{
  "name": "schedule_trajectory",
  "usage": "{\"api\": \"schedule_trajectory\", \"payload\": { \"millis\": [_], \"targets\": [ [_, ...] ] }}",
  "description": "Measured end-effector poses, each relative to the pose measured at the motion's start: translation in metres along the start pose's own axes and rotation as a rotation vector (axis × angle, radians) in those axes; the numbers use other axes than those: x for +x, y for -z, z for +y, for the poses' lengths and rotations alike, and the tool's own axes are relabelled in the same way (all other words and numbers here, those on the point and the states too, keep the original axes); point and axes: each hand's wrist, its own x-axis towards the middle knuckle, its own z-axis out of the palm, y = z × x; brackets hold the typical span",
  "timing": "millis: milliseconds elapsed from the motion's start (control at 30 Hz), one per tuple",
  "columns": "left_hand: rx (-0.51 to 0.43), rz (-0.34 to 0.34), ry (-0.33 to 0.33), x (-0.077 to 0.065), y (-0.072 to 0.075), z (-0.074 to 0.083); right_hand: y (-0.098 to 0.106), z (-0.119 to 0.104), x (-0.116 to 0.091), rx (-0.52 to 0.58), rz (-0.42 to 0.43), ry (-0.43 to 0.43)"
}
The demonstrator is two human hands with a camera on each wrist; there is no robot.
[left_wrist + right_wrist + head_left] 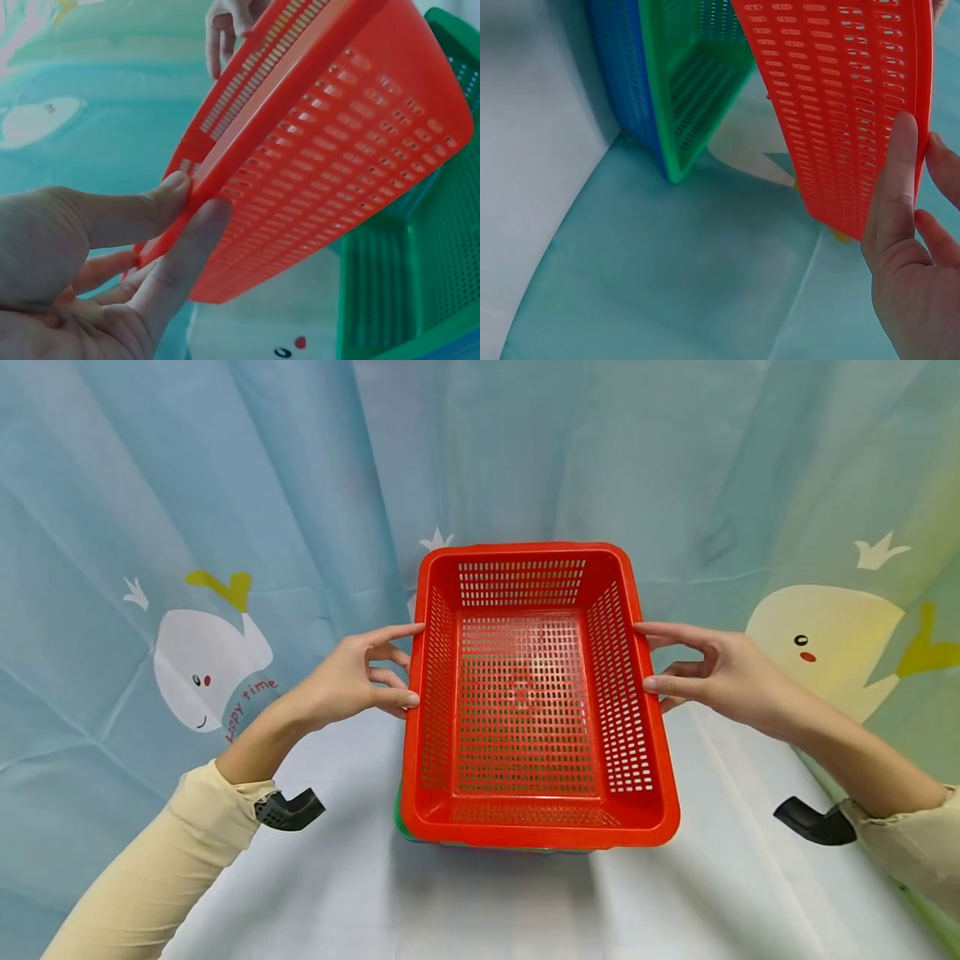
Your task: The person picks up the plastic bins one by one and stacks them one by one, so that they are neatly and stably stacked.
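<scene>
A red plastic basket [522, 710] with slotted walls and floor is held up between both hands, its open top facing the head camera. My left hand [356, 677] pinches its left rim, with the thumb on one face of the rim and the fingers beneath, as the left wrist view shows. On the opposite rim, my right hand [712, 672] grips in the same way. Below the red basket is a green basket [379, 292], nested in a blue basket [622, 75]. In the head view only a green edge of them shows; the red basket hides the rest.
A white tabletop [517, 910] lies under the baskets. Behind it hangs a blue curtain [487, 460] printed with whales. Black curved mounts [288, 810] stick out from both sleeves near the wrists.
</scene>
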Motion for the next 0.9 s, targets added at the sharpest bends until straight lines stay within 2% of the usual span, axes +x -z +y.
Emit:
{"api": "schedule_trajectory", "payload": {
  "millis": [300,500,700,900],
  "targets": [
    [-0.010,-0.011,0.075,0.014,0.016,-0.016,-0.009,0.014,0.028,0.121,-0.049,-0.035],
    [-0.037,-0.022,0.129,0.023,0.023,-0.032,-0.016,0.027,0.043,0.182,-0.099,-0.029],
    [-0.064,-0.040,0.155,0.028,0.025,-0.047,-0.024,0.041,0.052,0.185,-0.147,-0.052],
    [-0.062,-0.058,0.158,0.031,0.026,-0.061,-0.031,0.050,0.053,0.203,-0.158,-0.072]
  ]
}}
